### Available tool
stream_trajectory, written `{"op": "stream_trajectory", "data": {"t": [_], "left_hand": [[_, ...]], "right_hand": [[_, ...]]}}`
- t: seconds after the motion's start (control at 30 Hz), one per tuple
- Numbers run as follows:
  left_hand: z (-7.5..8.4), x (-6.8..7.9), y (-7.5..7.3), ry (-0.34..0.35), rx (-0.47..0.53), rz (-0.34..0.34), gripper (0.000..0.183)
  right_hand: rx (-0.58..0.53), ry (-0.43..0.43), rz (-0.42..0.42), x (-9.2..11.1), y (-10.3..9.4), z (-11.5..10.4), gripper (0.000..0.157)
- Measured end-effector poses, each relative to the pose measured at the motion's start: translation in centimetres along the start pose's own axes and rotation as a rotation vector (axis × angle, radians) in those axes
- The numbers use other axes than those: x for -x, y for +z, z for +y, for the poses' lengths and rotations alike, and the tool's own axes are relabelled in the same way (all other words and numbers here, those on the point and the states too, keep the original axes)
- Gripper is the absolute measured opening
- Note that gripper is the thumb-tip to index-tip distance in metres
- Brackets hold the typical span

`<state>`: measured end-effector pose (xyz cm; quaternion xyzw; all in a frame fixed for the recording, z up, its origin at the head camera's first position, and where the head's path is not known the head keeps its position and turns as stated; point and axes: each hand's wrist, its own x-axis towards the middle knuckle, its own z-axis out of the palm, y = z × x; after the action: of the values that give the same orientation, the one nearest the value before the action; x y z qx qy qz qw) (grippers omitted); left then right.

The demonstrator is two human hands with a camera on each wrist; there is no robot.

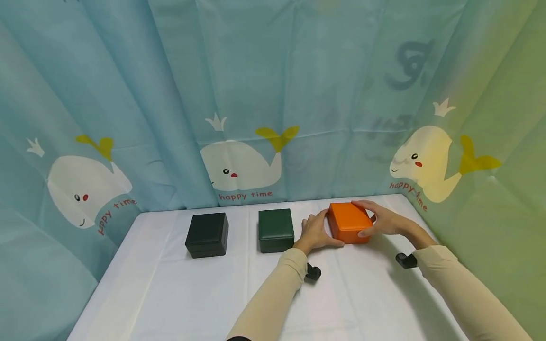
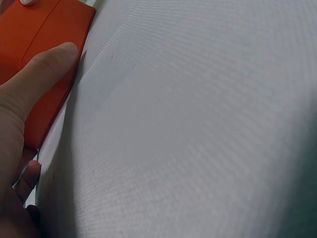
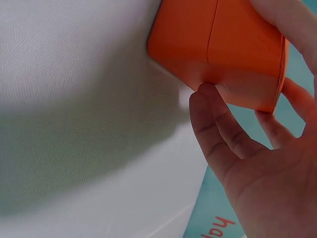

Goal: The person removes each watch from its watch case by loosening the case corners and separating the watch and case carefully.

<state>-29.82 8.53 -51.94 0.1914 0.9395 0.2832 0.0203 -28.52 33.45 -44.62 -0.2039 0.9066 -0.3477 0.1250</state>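
Observation:
An orange box [image 1: 350,217] with a smooth leather-like cover is at the right rear of the white table, held between two hands. My left hand [image 1: 314,232] grips its left side, and the thumb lies along the front face in the left wrist view. My right hand [image 1: 384,220] holds the opposite side, its thumb at the front right corner and the forefinger on the top rear edge. The right wrist view shows other fingertips [image 3: 200,101] against the box's side. A seam runs round the box [image 3: 218,44], and its lid looks closed. Its far side is hidden.
A dark green box [image 1: 276,230] stands just left of my left hand, and a black box [image 1: 207,235] stands farther left; both look closed. A whale-print curtain [image 1: 332,94] hangs behind the table [image 1: 204,298] and along both sides.

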Motion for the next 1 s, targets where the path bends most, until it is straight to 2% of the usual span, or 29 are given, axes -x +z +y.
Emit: {"op": "stream_trajectory", "data": {"t": [0.2,0.5,0.73,1.0], "left_hand": [[-0.1,0.1,0.1,-0.007,-0.002,-0.009,0.112],[0.2,0.1,-0.2,-0.01,-0.002,-0.016,0.112],[0.0,-0.2,0.1,-0.003,-0.001,-0.008,0.112],[0.0,-0.2,-0.2,0.008,-0.016,0.004,0.113]], "right_hand": [[-0.003,-0.002,-0.001,0.0,0.2,0.1,0.097],[0.003,0.0,-0.048,0.2,-0.4,0.0,0.099],[0.028,-0.023,-0.029,0.1,-0.6,0.1,0.098],[0.034,0.034,-0.04,-0.5,-1.2,-0.1,0.098]]}}
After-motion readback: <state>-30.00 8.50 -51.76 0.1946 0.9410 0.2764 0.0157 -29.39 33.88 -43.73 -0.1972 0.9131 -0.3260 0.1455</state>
